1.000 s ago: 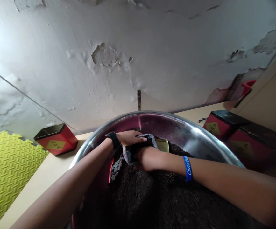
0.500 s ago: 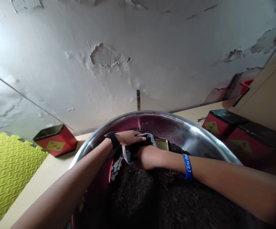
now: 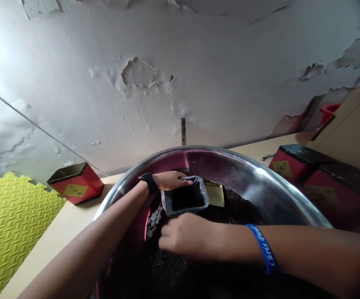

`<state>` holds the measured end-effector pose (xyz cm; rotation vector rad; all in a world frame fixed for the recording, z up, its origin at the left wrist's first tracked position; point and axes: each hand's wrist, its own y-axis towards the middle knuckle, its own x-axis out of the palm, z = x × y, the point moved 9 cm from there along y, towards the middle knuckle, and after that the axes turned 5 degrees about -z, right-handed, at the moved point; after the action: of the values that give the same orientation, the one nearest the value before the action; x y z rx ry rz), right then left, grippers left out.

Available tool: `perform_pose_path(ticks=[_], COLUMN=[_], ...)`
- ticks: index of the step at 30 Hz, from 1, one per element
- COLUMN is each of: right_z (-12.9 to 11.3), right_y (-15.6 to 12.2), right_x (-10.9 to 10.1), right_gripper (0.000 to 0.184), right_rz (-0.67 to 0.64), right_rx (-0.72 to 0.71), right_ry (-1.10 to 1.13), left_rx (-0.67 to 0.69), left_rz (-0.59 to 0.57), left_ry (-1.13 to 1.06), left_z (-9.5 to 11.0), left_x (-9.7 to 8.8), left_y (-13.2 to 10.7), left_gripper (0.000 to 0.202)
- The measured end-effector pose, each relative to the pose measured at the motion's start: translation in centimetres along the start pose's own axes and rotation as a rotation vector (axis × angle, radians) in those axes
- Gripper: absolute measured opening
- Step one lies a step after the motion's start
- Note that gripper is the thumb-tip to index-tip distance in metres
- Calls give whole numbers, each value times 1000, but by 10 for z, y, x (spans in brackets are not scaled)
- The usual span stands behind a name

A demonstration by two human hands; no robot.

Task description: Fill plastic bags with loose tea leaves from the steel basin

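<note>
In a large metal basin (image 3: pixel 295 203), dark loose tea leaves (image 3: pixel 242 207) lie in a heap. A box lined with a greyish plastic bag (image 3: pixel 203 199) stands upright in them, its mouth facing up. My left hand (image 3: pixel 174 181), with a black watch at the wrist, grips the far left rim of that lined box. Just on the near side of the box, over the leaves, is my right hand (image 3: pixel 189 236), fingers curled closed and what they hold hidden. A gold-coloured lid or tray (image 3: pixel 215 195) lies right of the box.
A red and black tea box (image 3: pixel 88 182) without a lid sits left of the basin on a pale tabletop (image 3: pixel 50 232). Two more dark-topped red boxes (image 3: pixel 292 164) stand at the right. Behind rises a peeling wall (image 3: pixel 217 83); yellow foam mat (image 3: pixel 14 228) lies at the left.
My right hand has come out of the lined box's mouth and moved toward me, over the leaves. My left hand stays on the rim. The view has shifted slightly.
</note>
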<state>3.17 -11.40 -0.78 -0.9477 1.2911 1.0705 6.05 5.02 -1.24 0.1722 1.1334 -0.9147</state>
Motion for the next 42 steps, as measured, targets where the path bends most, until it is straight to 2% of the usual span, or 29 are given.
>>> perform_pose_path(ticks=[4, 7, 10, 12, 14, 16, 18, 21, 23, 25, 27, 30, 31, 32, 33, 37, 39, 42], right_z=[-40, -42, -3, 32, 59, 76, 81, 72, 55, 28, 4, -13, -13, -8, 2, 71, 84, 78], right_y=[-4, -9, -5, -6, -8, -11, -12, -10, -3, 9, 16, 12, 10, 9, 10, 1, -6, -8], right_x=[48, 76, 95, 108, 116, 120, 124, 130, 130, 125, 122, 124, 124, 124, 123, 120, 123, 131], right_gripper=[11, 10, 6, 12, 20, 35, 59, 89, 94, 86, 69, 45, 40, 37, 37, 56, 60, 65], right_rz=[-332, -511, -529, -530, -497, -435, -379, -300, -262, -293, -412, -634, -668, -645, -565, -85, 1, 8], right_rx=[-203, -232, -11, 178, 286, 349, 392, 476, 482, 342, 194, 95, 68, 62, 95, 454, 515, 508], right_ry=[59, 55, 90, 139, 149, 159, 193, 406, 617, 798, 939, 1156, 1220, 1253, 1250, 1013, 970, 946], left_rx=[-4, -18, -25, -13, 3, 10, 8, 6, 3, 0, -1, -11, -13, -16, -17, -12, -6, -16], left_rz=[-13, -7, -3, -3, -6, -9, -9, -5, -3, -1, -1, -3, -6, -9, -9, 2, 3, -4], left_ry=[-19, -28, -20, -13, -13, -13, -9, 3, 0, -6, -5, 4, 4, 3, 4, 21, 35, 42], left_z=[-2, -4, -6, -4, -1, 1, 1, 1, -1, -2, -1, 1, 2, 2, 3, 3, 3, 0], left_x=[1, 1, 1, 1, 1, 1, 0, 0, 1, 3, 4, 4, 4, 4, 4, 2, 2, 3], left_y=[1, 2, 2, 2, 1, 0, 0, 1, 2, 2, 2, 0, -1, -1, -2, -2, -1, 0], left_gripper=[58, 57, 56, 56, 56, 56, 56, 56, 56, 58, 59, 59, 58, 58, 58, 57, 57, 58])
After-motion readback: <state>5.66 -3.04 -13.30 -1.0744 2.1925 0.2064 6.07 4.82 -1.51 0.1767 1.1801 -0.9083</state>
